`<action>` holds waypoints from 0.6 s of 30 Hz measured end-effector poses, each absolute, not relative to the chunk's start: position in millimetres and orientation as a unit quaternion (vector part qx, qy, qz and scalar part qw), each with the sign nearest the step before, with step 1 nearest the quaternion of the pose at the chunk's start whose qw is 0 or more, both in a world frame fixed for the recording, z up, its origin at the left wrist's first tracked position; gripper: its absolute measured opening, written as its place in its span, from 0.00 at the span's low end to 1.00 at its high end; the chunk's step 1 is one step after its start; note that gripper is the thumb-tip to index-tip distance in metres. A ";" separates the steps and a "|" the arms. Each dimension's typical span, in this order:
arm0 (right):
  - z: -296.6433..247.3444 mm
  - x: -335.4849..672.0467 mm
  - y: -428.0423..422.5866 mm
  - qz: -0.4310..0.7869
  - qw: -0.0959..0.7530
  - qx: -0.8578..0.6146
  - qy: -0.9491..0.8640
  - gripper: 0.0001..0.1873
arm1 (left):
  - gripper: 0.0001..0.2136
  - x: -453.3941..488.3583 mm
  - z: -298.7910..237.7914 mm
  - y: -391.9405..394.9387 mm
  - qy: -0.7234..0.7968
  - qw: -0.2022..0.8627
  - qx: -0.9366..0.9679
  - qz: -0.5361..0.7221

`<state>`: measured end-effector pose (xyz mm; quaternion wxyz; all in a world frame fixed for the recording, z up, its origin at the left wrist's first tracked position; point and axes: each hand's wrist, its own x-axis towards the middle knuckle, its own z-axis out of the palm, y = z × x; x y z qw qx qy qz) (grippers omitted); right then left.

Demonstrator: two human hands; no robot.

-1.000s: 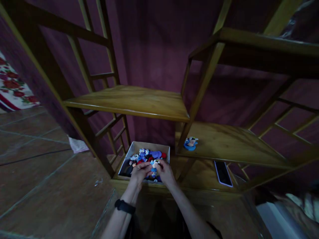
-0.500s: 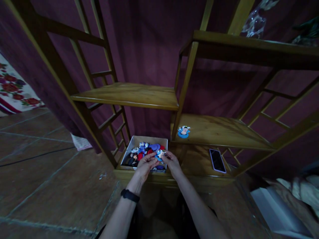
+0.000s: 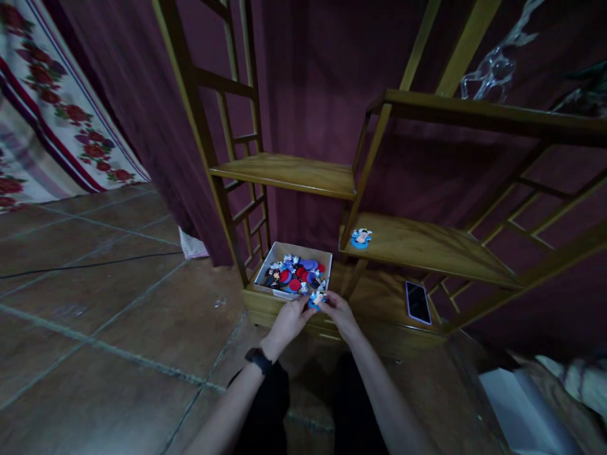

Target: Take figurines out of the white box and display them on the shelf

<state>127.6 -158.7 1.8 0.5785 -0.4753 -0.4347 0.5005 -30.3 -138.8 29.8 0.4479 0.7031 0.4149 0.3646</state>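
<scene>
Both my hands meet just in front of a cardboard box (image 3: 272,257) full of several small colourful figures. My left hand (image 3: 290,319) and my right hand (image 3: 337,311) pinch one small blue and white figure (image 3: 317,297) between their fingertips, at the box's near right corner. The box rests on the lowest board of a wooden shelf unit (image 3: 294,174). Another blue figure (image 3: 361,237) stands alone on the left end of the middle right shelf. A black band sits on my left wrist.
A phone (image 3: 418,302) with a pale rim lies flat on the bottom board, right of my hands. A dark red curtain hangs behind the shelves. Brown tiled floor spreads to the left, with a flowered cloth (image 3: 52,107) beyond. A white object (image 3: 526,411) lies at the lower right.
My hands have drawn back from inside the box to its near right corner, bringing the small figure with them. The view has pulled back and swung left, showing more floor.
</scene>
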 end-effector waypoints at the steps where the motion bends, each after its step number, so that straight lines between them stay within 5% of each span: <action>1: 0.1 129.1 -165.5 0.503 0.576 -0.477 -0.434 0.22 | 0.10 -30.3 30.3 -148.4 0.418 0.415 0.723 0.362; 9: -10.3 150.9 -204.8 0.495 0.576 -0.496 -0.421 0.19 | 0.16 -13.6 27.9 -189.2 0.388 0.259 0.823 0.325; 18: -15.7 158.9 -209.7 0.479 0.593 -0.504 -0.407 0.19 | 0.16 -4.3 15.9 -183.2 0.346 0.302 0.835 0.304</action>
